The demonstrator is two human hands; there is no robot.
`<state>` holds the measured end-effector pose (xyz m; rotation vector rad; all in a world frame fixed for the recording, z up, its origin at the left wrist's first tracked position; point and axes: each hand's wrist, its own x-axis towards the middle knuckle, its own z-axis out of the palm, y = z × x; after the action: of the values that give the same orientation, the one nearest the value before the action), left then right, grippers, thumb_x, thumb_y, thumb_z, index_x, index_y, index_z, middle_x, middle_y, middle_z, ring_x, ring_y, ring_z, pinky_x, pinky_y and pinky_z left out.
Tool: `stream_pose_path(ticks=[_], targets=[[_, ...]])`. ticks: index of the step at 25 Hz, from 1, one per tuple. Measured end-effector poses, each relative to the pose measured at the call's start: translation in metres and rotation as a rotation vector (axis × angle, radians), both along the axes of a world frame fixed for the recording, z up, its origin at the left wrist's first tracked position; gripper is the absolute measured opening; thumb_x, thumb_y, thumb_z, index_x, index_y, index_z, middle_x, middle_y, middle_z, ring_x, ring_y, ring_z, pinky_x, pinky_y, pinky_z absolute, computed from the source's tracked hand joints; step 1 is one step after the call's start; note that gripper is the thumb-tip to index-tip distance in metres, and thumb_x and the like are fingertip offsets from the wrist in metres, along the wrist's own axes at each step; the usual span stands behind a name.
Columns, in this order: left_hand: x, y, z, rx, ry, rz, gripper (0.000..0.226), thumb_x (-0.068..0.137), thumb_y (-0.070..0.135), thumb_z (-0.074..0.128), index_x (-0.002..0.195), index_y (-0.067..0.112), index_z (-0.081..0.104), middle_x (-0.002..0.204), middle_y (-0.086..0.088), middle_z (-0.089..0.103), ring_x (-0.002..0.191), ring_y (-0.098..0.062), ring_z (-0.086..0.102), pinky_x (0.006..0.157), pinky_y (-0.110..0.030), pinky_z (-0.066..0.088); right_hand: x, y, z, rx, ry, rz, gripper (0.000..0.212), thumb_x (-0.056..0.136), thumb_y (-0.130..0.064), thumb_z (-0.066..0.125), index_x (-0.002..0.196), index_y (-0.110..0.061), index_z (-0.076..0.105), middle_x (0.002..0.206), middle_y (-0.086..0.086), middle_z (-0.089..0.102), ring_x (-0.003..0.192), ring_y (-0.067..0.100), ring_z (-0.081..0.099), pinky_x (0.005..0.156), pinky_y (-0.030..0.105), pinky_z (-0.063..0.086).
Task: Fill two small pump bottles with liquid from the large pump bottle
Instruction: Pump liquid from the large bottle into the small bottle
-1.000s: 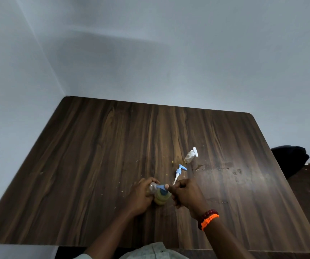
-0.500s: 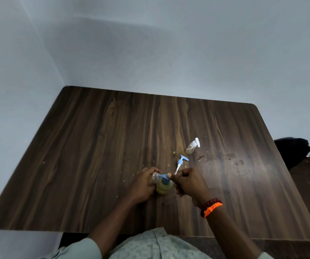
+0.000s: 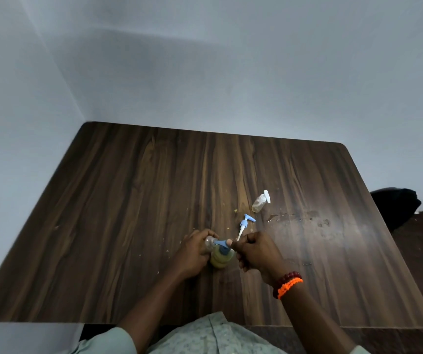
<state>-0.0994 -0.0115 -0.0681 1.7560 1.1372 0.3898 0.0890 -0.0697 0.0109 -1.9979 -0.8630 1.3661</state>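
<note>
A dark wooden worktop (image 3: 133, 226) stands in a corner of pale walls. On it, beyond the hands, a loose blue pump head (image 3: 245, 224) lies on its side with its white tube pointing toward the right hand (image 3: 257, 252). Further back a small bottle with a white pump (image 3: 261, 202) lies tilted, and a wet smear (image 3: 297, 217) is to the right of it. Small crumbs are scattered near the hands. No label or writing can be read.

The large pump bottle (image 3: 221, 257), with yellowish liquid, stands between both hands. The left hand (image 3: 192, 252) has its grip clenched around a small clear bottle (image 3: 209, 243), which is held at the blue spout (image 3: 221, 243). The right hand is a closed fist, and its thumb presses on the pump head. Red and orange bracelets (image 3: 287, 284) are on the right wrist.
</note>
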Motion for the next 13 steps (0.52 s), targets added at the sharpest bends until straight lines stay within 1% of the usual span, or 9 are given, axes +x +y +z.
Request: stream_pose_path(ticks=[4, 7, 10, 13], targets=[[-0.0021, 0.0026, -0.0001, -0.006, 0.003, 0.007, 0.035, 0.082, 0.009, 0.068, 0.104, 0.037, 0.066, 0.111, 0.005, 0.065, 0.106, -0.018, 0.065, 0.092, -0.051, 0.058, -0.0024, -0.0004, 0.0008, 0.02, -0.027, -0.003, 0.03, 0.094, -0.02, 0.076, 0.076, 0.002, 0.069, 0.055, 0.007, 0.065, 0.042, 0.016, 0.058, 0.04, 0.024, 0.049], [-0.0031, -0.0017, -0.0005, -0.018, 0.016, 0.005, 0.031, 0.086, 0.011, 0.068, 0.106, 0.035, 0.066, 0.112, 0.003, 0.065, 0.107, -0.02, 0.065, 0.093, -0.051, 0.058, -0.0062, -0.0027, -0.0049, 0.012, -0.046, 0.01, 0.032, 0.094, -0.024, 0.075, 0.078, 0.003, 0.069, 0.055, 0.006, 0.066, 0.042, 0.015, 0.058, 0.042, 0.025, 0.05], [-0.0026, -0.0026, -0.0013, -0.005, 0.018, -0.004, 0.031, 0.085, 0.01, 0.068, 0.104, 0.035, 0.067, 0.109, 0.002, 0.067, 0.103, -0.02, 0.066, 0.091, -0.052, 0.058, -0.0044, -0.0007, -0.0024, 0.001, -0.042, 0.003, 0.033, 0.094, -0.022, 0.075, 0.087, 0.01, 0.071, 0.058, 0.008, 0.066, 0.044, 0.014, 0.059, 0.043, 0.024, 0.051], [-0.0022, -0.0003, 0.0016, -0.013, 0.018, -0.009, 0.034, 0.082, 0.012, 0.067, 0.104, 0.038, 0.065, 0.11, 0.005, 0.066, 0.105, -0.02, 0.065, 0.091, -0.052, 0.058, -0.0015, -0.0005, 0.0005, 0.018, -0.023, -0.009, 0.035, 0.094, -0.02, 0.075, 0.086, 0.013, 0.069, 0.058, 0.01, 0.065, 0.043, 0.016, 0.059, 0.041, 0.024, 0.05]])
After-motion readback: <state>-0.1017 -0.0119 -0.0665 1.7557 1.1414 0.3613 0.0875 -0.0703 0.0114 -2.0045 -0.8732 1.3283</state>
